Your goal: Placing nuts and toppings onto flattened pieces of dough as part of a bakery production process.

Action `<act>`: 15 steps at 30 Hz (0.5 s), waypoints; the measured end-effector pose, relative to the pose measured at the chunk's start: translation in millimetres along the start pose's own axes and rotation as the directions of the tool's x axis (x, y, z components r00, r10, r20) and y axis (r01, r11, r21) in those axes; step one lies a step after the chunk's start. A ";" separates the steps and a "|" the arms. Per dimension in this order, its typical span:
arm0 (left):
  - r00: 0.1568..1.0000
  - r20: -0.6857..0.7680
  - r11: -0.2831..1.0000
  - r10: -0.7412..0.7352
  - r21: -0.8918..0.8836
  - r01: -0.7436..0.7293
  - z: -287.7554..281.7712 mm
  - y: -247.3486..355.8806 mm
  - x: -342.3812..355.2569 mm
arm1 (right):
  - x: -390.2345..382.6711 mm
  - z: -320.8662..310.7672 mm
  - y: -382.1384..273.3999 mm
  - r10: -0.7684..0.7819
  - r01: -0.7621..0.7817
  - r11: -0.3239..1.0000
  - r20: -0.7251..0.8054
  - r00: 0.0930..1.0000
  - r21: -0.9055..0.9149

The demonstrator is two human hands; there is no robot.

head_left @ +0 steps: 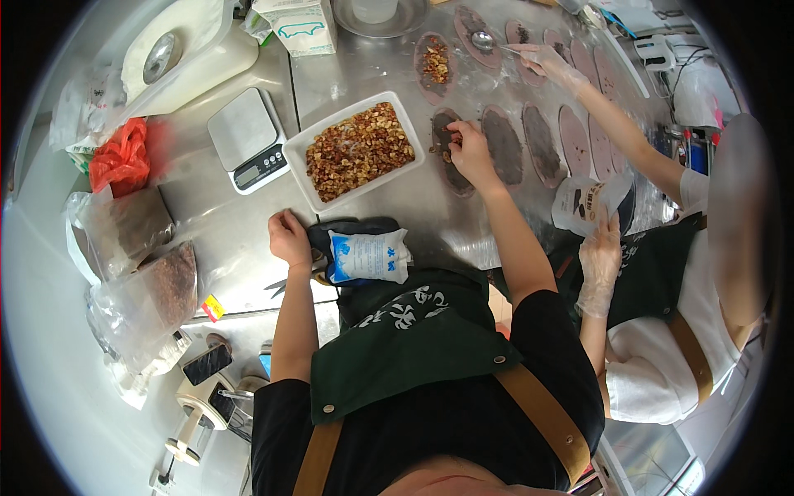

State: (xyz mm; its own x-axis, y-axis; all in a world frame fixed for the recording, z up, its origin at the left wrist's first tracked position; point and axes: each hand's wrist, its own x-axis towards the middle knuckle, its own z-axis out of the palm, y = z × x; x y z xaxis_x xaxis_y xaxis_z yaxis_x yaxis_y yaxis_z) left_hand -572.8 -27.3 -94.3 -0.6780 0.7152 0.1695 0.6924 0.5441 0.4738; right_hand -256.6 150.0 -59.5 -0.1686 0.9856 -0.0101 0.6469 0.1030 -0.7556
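My right hand [471, 155] is over an oval piece of flat pinkish dough [452, 176] spread with dark filling. Its fingers are pinched together on chopped nuts, and a few bits lie on the filling beside them. At the front edge of the table rests my left hand [289, 238], fingers curled in, with nothing visible in it. Between my hands stands a white rectangular tub [300, 162] of chopped nuts [361, 152]. Farther back, another oval [430, 89] carries nuts on top. A printed white-and-blue pouch [370, 255] lies on dark cloth near my waist.
A digital scale [245, 136] sits left of the tub. On my right, a co-worker's gloved hand [552, 66] holds a spoon [483, 40] over an oval; the other grips a pouch [589, 202]. More ovals [542, 145] fill the right side. Bags [157, 289] and scissors [277, 287] lie left.
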 end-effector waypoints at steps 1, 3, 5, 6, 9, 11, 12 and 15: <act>1.000 0.001 1.000 -0.001 -0.006 0.001 -0.1 0.0 -0.1 | -0.4 0.1 -0.6 -0.020 0.020 1.000 -0.018 1.000 -0.007; 1.000 0.003 1.000 -0.004 -0.012 0.004 -0.9 0.8 0.3 | -1.6 -0.3 -0.6 -0.033 0.033 0.999 -0.029 0.999 -0.002; 1.000 0.010 1.000 -0.009 -0.029 0.009 -1.8 1.1 1.0 | -2.6 -1.2 -0.2 -0.048 0.048 0.999 -0.039 0.998 0.004; 1.000 0.008 1.000 -0.013 -0.029 0.013 -1.3 0.4 0.7 | -3.1 -2.0 0.2 -0.077 0.076 0.997 -0.052 0.996 -0.017; 1.000 -0.006 1.000 0.009 -0.015 -0.009 0.4 -1.4 0.6 | -4.1 -3.8 1.0 -0.108 0.108 0.994 -0.078 0.991 -0.015; 1.000 -0.004 1.000 0.009 -0.018 -0.009 0.6 -1.6 0.8 | -3.4 -4.8 1.4 -0.109 0.111 0.994 -0.093 0.990 0.008; 1.000 -0.005 1.000 0.009 -0.018 -0.009 0.6 -1.3 0.8 | -2.8 -5.4 1.5 -0.117 0.119 0.993 -0.093 0.989 0.015; 1.000 -0.004 1.000 0.009 -0.014 -0.009 0.4 -0.8 0.5 | 2.6 -5.1 1.7 -0.145 0.146 0.989 -0.075 0.987 0.005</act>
State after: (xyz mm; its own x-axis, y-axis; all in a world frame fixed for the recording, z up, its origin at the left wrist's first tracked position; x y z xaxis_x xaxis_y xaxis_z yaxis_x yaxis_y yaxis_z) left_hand -573.7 -27.2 -94.9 -0.6729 0.7182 0.1769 0.6947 0.5315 0.4847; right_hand -252.1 153.4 -57.5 -0.2050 0.9674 0.1488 0.6116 0.2454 -0.7521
